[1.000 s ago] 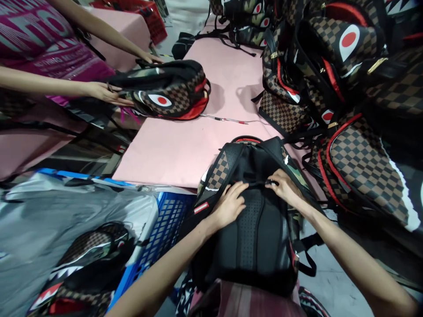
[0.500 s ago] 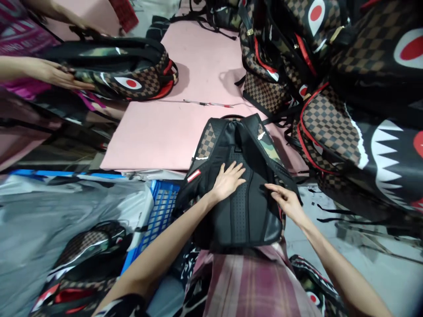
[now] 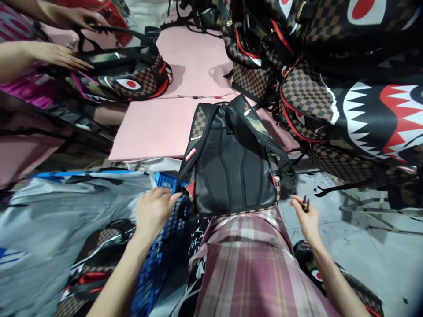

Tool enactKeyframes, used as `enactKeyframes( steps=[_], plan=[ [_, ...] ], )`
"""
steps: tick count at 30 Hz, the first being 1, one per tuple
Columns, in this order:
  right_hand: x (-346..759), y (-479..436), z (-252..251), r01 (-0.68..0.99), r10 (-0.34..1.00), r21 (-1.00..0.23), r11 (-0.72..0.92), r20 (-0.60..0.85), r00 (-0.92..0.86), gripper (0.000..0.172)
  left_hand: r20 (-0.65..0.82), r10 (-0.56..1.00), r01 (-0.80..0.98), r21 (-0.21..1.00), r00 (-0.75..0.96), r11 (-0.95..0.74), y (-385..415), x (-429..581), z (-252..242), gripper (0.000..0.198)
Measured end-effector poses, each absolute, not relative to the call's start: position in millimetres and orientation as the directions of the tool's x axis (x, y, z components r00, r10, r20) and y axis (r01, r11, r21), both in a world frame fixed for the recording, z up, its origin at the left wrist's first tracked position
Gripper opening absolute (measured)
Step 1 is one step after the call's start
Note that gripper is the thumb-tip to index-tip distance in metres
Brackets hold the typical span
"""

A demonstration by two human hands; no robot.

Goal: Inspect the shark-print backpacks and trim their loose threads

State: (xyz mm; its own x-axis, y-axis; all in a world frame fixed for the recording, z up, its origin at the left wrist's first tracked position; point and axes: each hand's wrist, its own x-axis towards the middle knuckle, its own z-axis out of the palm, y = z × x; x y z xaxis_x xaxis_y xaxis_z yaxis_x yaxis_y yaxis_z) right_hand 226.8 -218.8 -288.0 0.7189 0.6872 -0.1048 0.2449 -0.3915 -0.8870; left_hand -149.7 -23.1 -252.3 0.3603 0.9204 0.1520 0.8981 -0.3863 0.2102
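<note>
A black backpack [image 3: 231, 169] lies back panel up on the edge of the pink table and against the plaid cloth at my lap. It has checkered and camouflage patches on its shoulder straps. My left hand [image 3: 154, 210] is closed at the left side of the bag, its fingertips at the dangling black strap [image 3: 182, 200]. Off the bag's lower right side is my right hand [image 3: 306, 215], fingers curled round small dark thread snips [image 3: 305, 204] whose points stick up. Its thumb and forefinger are brought together near the right strap's end; whether they pinch it is unclear.
Patterned backpacks [image 3: 373, 114] are piled on the right. Across the table [image 3: 155, 127], another person's hands [image 3: 62, 55] handle a similar backpack [image 3: 132, 81]. A blue crate [image 3: 148, 273] and a grey sheet with bags [image 3: 109, 246] are at lower left.
My hands have left the back panel and moved apart to the bag's two sides. My left hand has gone from flat to closed. The shoulder straps now hang out to the sides.
</note>
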Motion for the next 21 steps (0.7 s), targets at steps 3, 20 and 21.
enactKeyframes(
  steps=[3,20,21],
  plan=[
    [202.0,-214.2,-286.7,0.383,0.853,-0.876,-0.294,-0.060,0.518,0.034,0.242,0.906,0.878,0.253,0.349,-0.406,-57.2,-166.9,-267.4,0.026],
    [212.3,-178.9,-281.8,0.585,0.714,-0.781,-0.220,0.280,0.642,0.024,0.233,0.532,0.464,0.288,0.814,-0.837,-55.1,-39.4,-285.0,0.032],
    [204.2,-182.3,-281.0,0.595,0.761,-0.783,-0.180,0.272,0.589,0.023,0.243,0.526,0.454,0.295,0.815,-0.840,-58.7,-35.2,-285.1,0.033]
  ],
)
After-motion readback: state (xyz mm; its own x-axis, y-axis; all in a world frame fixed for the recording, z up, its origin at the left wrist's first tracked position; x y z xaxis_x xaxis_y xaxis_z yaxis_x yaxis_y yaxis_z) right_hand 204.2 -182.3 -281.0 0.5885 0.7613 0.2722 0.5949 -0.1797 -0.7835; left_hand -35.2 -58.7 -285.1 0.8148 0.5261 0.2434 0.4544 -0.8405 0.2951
